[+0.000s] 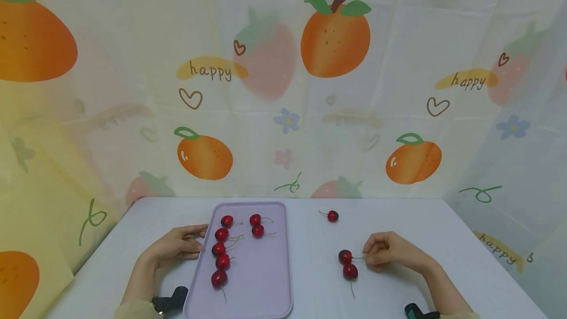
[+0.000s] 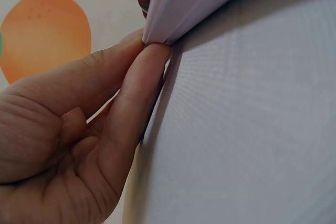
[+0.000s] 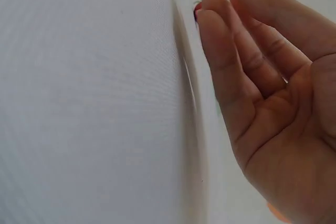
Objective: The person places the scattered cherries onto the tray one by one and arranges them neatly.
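My left hand is at the left edge of the lilac tray; its fingertips touch the rim, also seen close up in the left wrist view. On the tray, several red cherries stand in a left column, with two cherries at its upper right. My right hand is beside two cherries on the table, an upper one and a lower one. The upper cherry's stem reaches its fingertips. In the right wrist view the thumb and index finger are apart.
A single cherry lies farther back on the white table, right of the tray. Behind the table hangs a cloth printed with fruit. A dark device shows on the left wrist, another on the right.
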Demonstrator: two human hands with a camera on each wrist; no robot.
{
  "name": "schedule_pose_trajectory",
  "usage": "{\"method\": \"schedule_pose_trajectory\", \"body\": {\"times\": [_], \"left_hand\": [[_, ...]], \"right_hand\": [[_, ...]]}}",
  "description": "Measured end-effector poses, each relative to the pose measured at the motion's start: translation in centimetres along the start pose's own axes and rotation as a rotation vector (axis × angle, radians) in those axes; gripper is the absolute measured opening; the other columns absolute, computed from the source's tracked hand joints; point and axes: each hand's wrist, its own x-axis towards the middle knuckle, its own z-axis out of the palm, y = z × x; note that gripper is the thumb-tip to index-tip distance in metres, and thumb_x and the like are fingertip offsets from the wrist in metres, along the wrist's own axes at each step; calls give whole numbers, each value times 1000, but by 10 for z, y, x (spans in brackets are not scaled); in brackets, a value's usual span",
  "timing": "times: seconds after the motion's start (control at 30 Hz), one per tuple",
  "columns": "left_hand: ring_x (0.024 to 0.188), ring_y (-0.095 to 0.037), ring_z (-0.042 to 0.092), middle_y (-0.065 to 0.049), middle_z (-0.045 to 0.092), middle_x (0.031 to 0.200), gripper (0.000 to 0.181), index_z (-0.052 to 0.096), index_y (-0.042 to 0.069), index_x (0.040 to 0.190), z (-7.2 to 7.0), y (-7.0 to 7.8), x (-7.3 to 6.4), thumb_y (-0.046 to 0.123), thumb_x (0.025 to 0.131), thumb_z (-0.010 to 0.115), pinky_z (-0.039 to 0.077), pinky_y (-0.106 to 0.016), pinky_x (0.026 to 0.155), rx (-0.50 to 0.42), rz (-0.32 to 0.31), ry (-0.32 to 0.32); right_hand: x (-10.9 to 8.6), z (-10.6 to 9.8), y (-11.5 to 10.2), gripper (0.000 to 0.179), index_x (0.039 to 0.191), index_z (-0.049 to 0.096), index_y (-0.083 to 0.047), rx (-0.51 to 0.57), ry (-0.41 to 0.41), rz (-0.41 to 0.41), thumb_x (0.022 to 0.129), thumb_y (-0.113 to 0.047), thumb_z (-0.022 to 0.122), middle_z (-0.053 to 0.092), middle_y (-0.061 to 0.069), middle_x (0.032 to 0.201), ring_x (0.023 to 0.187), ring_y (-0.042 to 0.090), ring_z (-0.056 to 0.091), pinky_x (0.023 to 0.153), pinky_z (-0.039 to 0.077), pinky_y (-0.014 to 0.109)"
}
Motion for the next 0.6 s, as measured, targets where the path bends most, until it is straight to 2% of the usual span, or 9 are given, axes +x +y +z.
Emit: {"method": "schedule_pose_trajectory", "body": {"times": [0.27,0.47,0.6], "left_hand": [[92,-14,67,-28,50,135,75,35,-3,150,1,-1,0,13,87,73,63,-30,81,-2,-12,10],[92,-14,67,-29,49,135,74,36,-3,150,2,1,-1,13,87,73,63,-29,81,-3,-16,13],[92,-14,68,-29,49,136,74,35,-3,150,2,2,-2,13,87,73,63,-29,81,-4,-18,13]], "right_hand": [[3,-1,-3,21,99,67,8,-59,77,-8,90,-11,68,70,2,79,67,10,66,67,62,28],[2,-1,-5,22,98,67,10,-42,101,-19,89,-11,69,71,-3,78,67,8,66,68,62,27],[2,0,-9,22,98,67,10,-55,126,-34,89,-10,69,71,1,81,68,7,65,68,61,26]]}}
